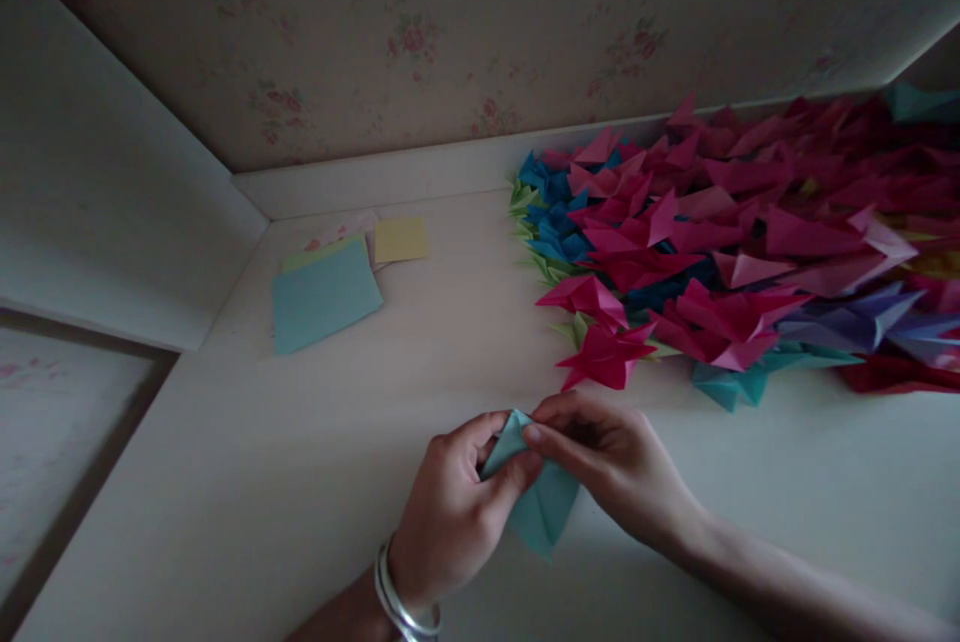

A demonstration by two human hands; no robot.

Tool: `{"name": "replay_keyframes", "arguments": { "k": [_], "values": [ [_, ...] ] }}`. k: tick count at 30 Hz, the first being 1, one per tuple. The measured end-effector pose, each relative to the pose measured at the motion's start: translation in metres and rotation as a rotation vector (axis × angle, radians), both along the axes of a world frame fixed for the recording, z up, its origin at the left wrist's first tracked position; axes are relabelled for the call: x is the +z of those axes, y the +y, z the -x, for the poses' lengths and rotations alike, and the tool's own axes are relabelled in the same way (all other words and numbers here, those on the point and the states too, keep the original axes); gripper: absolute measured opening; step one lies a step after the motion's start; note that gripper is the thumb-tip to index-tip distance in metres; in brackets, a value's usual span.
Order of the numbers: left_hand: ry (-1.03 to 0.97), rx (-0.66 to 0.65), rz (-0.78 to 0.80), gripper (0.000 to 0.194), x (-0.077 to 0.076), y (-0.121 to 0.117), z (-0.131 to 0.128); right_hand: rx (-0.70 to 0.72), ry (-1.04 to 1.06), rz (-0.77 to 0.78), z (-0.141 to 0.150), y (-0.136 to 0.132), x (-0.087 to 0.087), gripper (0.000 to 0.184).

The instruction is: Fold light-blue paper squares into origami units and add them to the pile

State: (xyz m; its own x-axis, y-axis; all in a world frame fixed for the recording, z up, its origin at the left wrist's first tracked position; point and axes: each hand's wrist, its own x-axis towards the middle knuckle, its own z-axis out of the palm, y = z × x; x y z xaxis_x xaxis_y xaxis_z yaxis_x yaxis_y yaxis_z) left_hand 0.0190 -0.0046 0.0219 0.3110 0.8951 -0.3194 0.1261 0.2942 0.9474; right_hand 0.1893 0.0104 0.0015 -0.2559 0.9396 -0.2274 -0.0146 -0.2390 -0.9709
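A partly folded piece of teal origami paper (pixel 546 507) is held between both hands above the white tabletop, its lower point hanging down and a crease running along it. My left hand (pixel 465 497), with silver bangles at the wrist, pinches it from the left, thumb across the front. From the right, my right hand (pixel 611 462) grips the upper edge near the tip between thumb and fingers. The fingers cover part of the folds. Just beyond the hands lies a red folded paper crane (pixel 609 354), at the near edge of a large pile.
Many folded paper cranes (pixel 720 232) in pink, blue, green and purple cover the table's right side. At back left lie teal paper sheets (pixel 326 297) and a yellow square (pixel 401 240). A flowered wall (pixel 450 42) and a white panel (pixel 112 152) bound the white tabletop (pixel 225 482).
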Motion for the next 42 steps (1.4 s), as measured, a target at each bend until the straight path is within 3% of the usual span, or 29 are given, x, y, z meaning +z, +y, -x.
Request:
{"name": "replay_keyframes", "arguments": {
  "k": [7,15,20,30,33,36,39,42],
  "values": [
    [-0.043,0.137,0.086,0.025,-0.004,0.002,0.006,0.145,0.003,0.068,-0.007,0.001,0.004,0.031],
    [-0.144,0.132,0.112,0.022,-0.005,0.004,0.009,0.180,0.128,0.097,-0.010,0.006,0.007,0.032],
    [-0.059,0.098,0.041,0.021,-0.002,0.005,0.008,0.280,0.086,0.124,-0.007,0.005,0.004,0.043],
    [-0.181,0.164,0.128,0.018,-0.004,0.007,0.011,0.276,0.328,0.274,-0.018,0.006,-0.001,0.028],
    [-0.219,0.223,0.165,0.018,-0.006,0.012,0.015,0.234,0.143,0.055,-0.024,0.004,0.002,0.025],
    [-0.269,0.277,0.205,0.025,-0.008,0.014,0.018,0.269,-0.170,-0.393,-0.027,0.003,0.008,0.036],
    [-0.312,0.224,0.241,0.039,-0.008,0.013,0.018,0.386,-0.307,-0.776,-0.024,0.004,0.009,0.053],
    [-0.184,0.142,0.203,0.055,-0.005,0.009,0.016,0.373,-0.310,-0.923,-0.021,0.007,0.004,0.043]
  ]
}}
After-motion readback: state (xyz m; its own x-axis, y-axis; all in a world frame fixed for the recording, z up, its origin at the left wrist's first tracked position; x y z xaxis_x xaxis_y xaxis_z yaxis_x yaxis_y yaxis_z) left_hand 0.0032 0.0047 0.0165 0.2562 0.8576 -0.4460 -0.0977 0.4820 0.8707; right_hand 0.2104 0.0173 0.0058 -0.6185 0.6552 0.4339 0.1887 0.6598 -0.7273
